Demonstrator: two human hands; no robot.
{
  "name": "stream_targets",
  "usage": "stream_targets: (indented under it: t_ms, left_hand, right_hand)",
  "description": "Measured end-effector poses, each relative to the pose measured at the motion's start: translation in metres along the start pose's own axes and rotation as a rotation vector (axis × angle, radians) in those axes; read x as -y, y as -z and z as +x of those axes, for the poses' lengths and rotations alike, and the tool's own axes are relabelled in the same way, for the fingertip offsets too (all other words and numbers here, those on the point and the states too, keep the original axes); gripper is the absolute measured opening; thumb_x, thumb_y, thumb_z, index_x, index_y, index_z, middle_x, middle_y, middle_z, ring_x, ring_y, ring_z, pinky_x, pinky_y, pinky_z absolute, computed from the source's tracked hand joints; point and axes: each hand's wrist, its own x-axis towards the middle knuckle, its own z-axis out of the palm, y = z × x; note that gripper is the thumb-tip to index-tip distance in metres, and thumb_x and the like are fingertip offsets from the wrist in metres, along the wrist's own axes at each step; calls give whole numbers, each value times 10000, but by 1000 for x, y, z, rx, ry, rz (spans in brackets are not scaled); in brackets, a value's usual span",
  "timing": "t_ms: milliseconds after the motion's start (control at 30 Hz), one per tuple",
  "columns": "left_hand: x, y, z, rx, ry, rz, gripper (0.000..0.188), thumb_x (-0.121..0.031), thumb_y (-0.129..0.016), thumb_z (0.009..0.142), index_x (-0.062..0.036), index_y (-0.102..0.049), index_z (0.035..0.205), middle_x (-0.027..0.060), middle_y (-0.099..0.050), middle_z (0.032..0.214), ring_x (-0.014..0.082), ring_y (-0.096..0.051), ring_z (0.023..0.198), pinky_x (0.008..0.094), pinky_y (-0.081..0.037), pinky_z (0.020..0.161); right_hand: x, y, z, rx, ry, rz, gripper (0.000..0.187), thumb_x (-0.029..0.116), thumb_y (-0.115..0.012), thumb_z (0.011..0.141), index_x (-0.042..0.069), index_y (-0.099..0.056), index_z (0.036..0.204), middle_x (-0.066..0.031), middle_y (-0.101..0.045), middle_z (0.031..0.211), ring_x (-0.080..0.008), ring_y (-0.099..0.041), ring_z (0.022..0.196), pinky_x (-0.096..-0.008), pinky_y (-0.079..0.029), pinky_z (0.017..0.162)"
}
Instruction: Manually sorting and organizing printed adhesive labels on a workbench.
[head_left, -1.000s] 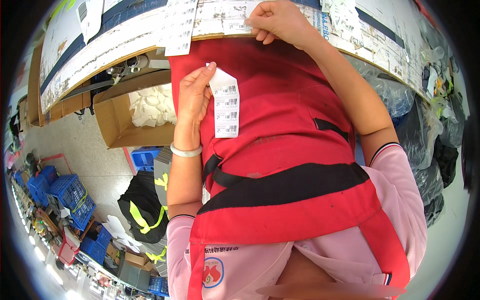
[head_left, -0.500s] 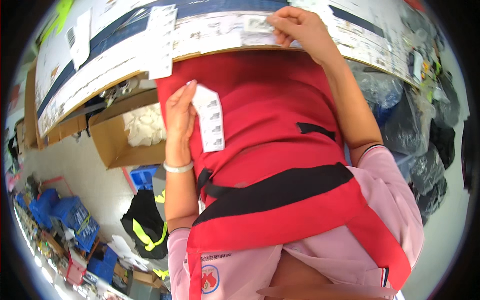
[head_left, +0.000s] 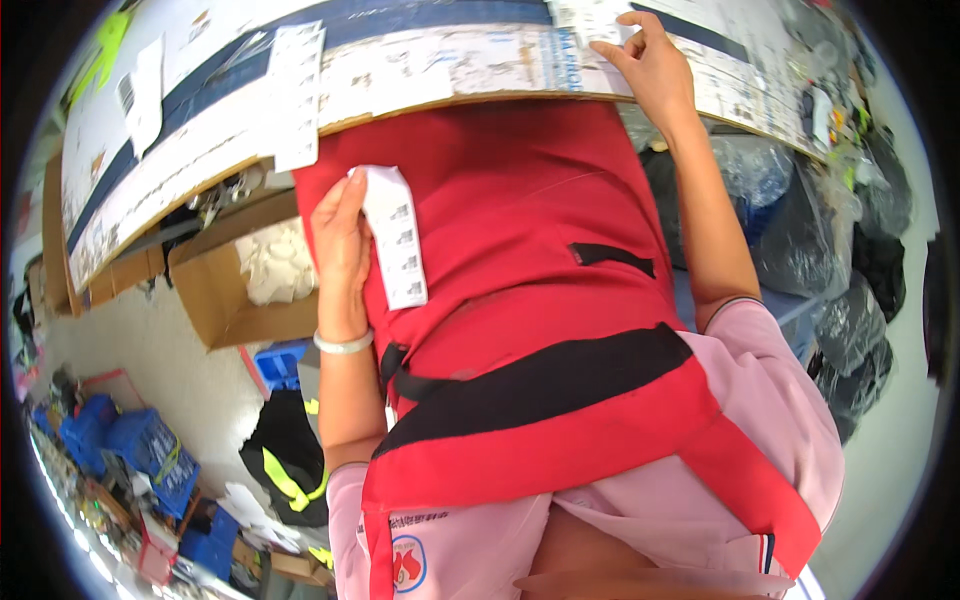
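My left hand [head_left: 343, 225] is closed on a strip of white labels [head_left: 401, 240] with small black printed marks. The strip hangs down in front of my red apron [head_left: 500, 200]. Above the worktable's right half, my right hand [head_left: 655, 72] has its thumb and forefinger apart, with no label visible between them. Nearest to it are pale printed pieces [head_left: 590, 22] at the top of the view, whose kind I cannot make out. Another strip of labels [head_left: 297, 95] lies on the table and overhangs its front edge.
The worktable [head_left: 440, 70] has a worn white top with dark blue bands. A white tag [head_left: 147, 95] lies on its left. Below stands an open cardboard box [head_left: 215, 290] with cream-coloured pieces. Clear and dark plastic bags [head_left: 790, 230] fill the right side; blue crates [head_left: 150, 450] stand lower left.
My right hand has moved right from the table's middle, and its fingers have parted. The small label that it pinched no longer shows in them. My left hand still holds the strip.
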Motion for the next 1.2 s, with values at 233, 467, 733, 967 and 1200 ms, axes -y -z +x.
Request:
stream_targets:
  t_ms: [233,467,733,967,1200]
  left_hand:
    - [2,-4,1,7,-13,-48,181,-159,-573,936,-3,-658,972,18,-657,784,59,-596,651,197,-482,584]
    - [4,-3,-7,-6,-209,120,213,-94,-571,929,-23,-646,1116,-2,-644,864,33,-549,720,175,-440,626]
    - [1,1,-6,90,-154,64,238,-164,-560,943,-5,-642,1100,38,-655,925,76,-584,786,214,-475,690]
    - [-9,15,-3,377,48,47,252,-137,-591,910,44,-625,1083,100,-668,960,126,-625,841,250,-507,735]
    - [-8,5,-5,241,46,260,135,-72,-684,837,27,-685,929,53,-686,824,75,-614,718,205,-480,644]
  right_hand:
    - [133,-51,-81,1117,56,800,313,321,-618,880,13,-671,867,-28,-603,703,-81,-539,572,-229,-445,516]
    - [144,-62,-89,1257,-102,891,282,300,-649,862,21,-668,826,-31,-610,692,-78,-542,560,-216,-431,492]
    - [154,-68,-102,1308,-59,878,317,299,-668,853,-15,-660,810,-53,-629,701,-99,-561,533,-230,-444,474]
    - [145,-64,-93,1107,-97,995,233,233,-656,877,6,-648,824,-25,-586,634,-61,-525,519,-195,-421,479]
    - [138,-65,-82,730,108,982,164,172,-651,862,9,-652,848,-22,-618,737,-68,-543,622,-217,-451,564]
